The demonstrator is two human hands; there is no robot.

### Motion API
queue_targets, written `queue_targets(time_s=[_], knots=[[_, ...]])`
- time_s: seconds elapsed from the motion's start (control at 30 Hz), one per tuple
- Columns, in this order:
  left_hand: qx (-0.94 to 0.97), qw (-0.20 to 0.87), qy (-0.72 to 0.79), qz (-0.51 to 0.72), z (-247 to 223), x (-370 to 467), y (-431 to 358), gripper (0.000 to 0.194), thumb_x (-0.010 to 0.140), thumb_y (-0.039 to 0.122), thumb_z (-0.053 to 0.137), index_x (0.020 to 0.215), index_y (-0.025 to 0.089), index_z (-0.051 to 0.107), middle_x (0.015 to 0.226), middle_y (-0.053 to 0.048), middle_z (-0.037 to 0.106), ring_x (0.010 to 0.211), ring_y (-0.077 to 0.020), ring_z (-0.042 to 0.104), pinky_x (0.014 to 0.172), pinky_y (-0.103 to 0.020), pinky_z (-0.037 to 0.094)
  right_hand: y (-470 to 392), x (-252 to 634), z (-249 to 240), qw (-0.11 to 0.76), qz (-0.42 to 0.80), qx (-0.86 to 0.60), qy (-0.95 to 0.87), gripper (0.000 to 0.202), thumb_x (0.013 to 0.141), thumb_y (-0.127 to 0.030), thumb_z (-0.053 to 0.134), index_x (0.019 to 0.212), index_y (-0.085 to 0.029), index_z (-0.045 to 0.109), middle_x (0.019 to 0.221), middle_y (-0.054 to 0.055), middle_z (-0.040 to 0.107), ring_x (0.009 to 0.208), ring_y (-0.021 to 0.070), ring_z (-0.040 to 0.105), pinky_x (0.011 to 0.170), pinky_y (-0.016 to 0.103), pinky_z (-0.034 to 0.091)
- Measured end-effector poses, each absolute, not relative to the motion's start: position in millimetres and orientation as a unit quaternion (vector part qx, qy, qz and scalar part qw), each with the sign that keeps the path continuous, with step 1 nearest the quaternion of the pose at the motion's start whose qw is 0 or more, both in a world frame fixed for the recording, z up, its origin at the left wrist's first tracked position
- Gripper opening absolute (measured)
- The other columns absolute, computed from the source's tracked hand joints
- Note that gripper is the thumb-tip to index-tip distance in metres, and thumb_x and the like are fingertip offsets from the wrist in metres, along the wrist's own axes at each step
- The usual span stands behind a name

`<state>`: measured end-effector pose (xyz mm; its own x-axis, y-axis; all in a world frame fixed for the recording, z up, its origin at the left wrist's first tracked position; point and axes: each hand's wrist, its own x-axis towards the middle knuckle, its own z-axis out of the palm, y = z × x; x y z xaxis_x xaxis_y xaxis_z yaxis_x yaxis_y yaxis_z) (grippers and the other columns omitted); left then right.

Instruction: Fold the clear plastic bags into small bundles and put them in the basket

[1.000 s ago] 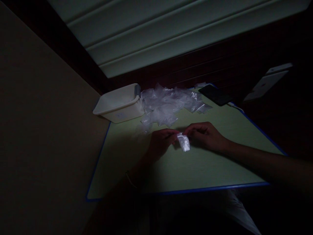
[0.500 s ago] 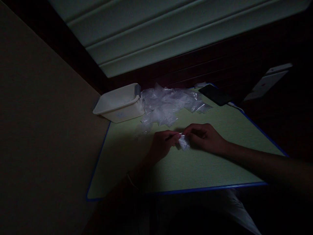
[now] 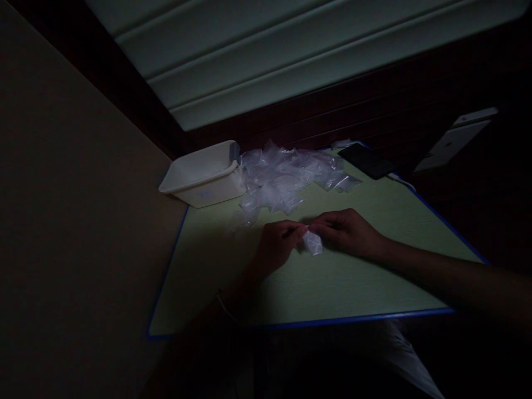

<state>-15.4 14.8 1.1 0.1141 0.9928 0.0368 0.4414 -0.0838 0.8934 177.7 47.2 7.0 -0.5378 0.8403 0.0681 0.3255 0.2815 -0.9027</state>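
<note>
Both hands meet over the middle of a pale green table [image 3: 332, 288] and pinch the upper edge of a small clear plastic bag [image 3: 313, 244]. My left hand [image 3: 279, 241] grips it from the left with thumb and forefinger. From the right, my right hand [image 3: 347, 231] pinches the same edge, fingertips close to the left ones. Below the fingers the bag hangs with something whitish showing, too dim to make out. Beyond the hands lies a heap of similar clear plastic bags [image 3: 282, 177].
At the back left stands a white plastic bin [image 3: 203, 191] beside the heap. A dark phone or tablet [image 3: 368, 160] with a white cable [image 3: 401, 180] lies at the back right. Blue edging [image 3: 353, 320] runs round the table, and a wall [image 3: 83, 221] rises at left.
My right hand's fingers have closed in toward the left fingertips along the bag's upper edge. My left hand has barely moved.
</note>
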Motion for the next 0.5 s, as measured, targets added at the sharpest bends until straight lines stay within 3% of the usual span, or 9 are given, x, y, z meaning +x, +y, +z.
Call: queue_targets(time_s=[0.2,0.5], knots=[[0.593,0.482,0.508,0.398,-6.1,-12.7,16.5,0.035,0.071,0.036,0.072,0.095,0.011,0.067,0.084,-0.009,0.073,0.069,-0.0146,0.067,0.06,-0.023,0.053,47.5,176.5,4.9,0.313,0.443,-0.401,-0.738,0.031,0.085,-0.038,0.056,0.079,-0.012,0.072,0.067,0.004,0.066,0.058,0.0127,0.055,0.052,0.024,0.042],[0.569,0.513,0.519,0.379,-6.8,-15.9,18.1,0.025,0.071,0.031,0.073,0.084,0.01,0.068,0.07,-0.005,0.071,0.051,-0.0075,0.058,0.049,-0.018,0.046,47.9,176.8,11.5,0.334,0.45,-0.401,-0.725,0.025,0.084,-0.034,0.058,0.081,-0.013,0.071,0.072,0.005,0.069,0.063,0.0133,0.059,0.058,0.026,0.045]])
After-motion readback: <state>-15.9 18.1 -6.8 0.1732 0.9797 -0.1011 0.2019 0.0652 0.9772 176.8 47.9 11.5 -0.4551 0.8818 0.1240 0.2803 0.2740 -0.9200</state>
